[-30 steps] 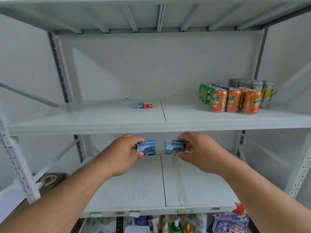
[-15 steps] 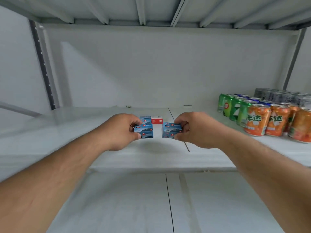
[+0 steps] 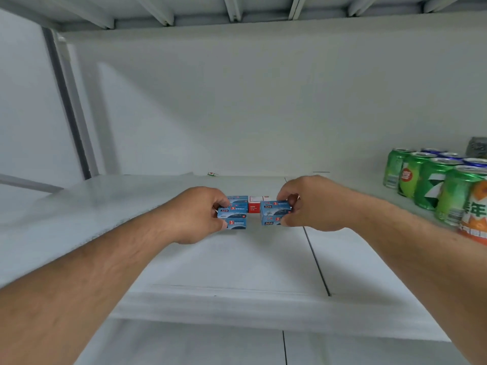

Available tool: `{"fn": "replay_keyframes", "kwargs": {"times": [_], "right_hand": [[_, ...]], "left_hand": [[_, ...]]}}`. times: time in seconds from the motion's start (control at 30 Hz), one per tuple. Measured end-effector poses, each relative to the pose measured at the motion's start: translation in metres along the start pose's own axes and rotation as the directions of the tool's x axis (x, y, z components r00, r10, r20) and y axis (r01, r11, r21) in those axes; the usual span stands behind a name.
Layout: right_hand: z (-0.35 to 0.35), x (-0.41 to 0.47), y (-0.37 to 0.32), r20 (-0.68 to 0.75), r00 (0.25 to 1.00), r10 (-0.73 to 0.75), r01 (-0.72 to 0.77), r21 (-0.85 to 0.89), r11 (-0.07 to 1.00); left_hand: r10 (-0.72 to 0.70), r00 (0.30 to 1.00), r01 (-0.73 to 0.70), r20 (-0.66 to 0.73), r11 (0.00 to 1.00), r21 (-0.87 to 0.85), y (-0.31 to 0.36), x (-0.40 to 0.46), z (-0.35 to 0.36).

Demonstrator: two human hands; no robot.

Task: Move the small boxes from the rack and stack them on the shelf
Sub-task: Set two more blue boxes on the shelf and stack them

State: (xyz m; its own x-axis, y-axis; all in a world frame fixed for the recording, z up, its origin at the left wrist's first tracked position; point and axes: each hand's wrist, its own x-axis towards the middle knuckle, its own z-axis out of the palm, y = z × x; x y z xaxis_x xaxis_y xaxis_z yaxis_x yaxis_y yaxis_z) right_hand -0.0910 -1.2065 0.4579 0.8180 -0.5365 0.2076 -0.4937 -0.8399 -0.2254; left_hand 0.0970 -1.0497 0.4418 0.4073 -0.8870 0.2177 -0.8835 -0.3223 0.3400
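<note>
My left hand (image 3: 199,216) pinches a small stack of two blue boxes (image 3: 233,218) just above the white shelf (image 3: 110,206). My right hand (image 3: 313,204) grips another pair of stacked blue boxes (image 3: 272,213) a little to the right. Behind and between them, on the shelf, lie a blue box (image 3: 238,199) and a red and white box (image 3: 257,204). The held stacks sit close in front of those two; whether they touch the shelf surface I cannot tell.
Green drink cans (image 3: 427,180) and an orange can (image 3: 477,217) stand in rows on the shelf's right side. A seam (image 3: 315,259) splits the shelf board. The rack's dark upright (image 3: 66,106) runs along the left. A lower shelf (image 3: 184,349) shows below.
Both hands have risen from the lower shelf level to the upper shelf and pushed forward, carrying the blue boxes up to the two boxes lying there. The view moved closer.
</note>
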Motion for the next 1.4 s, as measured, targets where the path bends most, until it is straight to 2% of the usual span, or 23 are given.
{"fn": "replay_keyframes", "kwargs": {"times": [0.13,0.63,1.0,1.13,1.4], "right_hand": [[0.000,0.014,0.003,0.058,0.998,0.007,-0.007,-0.002,1.000],[0.017,0.030,-0.010,0.134,0.990,0.039,-0.043,0.027,0.999],[0.021,0.031,-0.013,0.112,0.992,0.056,-0.058,0.014,0.998],[0.020,0.031,-0.017,0.108,0.993,0.044,-0.038,-0.051,0.998],[0.022,0.037,-0.013,0.087,0.994,0.065,-0.061,-0.051,0.997]], "left_hand": [[-0.001,1.000,0.000,0.029,1.000,0.029,-0.005,0.013,0.000],[0.044,0.988,-0.057,0.151,0.995,0.084,-0.011,0.020,0.002],[0.110,0.988,-0.127,0.108,0.979,0.161,-0.016,0.032,0.009],[0.116,0.989,-0.132,0.094,0.973,0.188,-0.016,0.037,0.011],[0.120,0.991,-0.129,0.060,0.973,0.190,-0.016,0.045,0.014]]}}
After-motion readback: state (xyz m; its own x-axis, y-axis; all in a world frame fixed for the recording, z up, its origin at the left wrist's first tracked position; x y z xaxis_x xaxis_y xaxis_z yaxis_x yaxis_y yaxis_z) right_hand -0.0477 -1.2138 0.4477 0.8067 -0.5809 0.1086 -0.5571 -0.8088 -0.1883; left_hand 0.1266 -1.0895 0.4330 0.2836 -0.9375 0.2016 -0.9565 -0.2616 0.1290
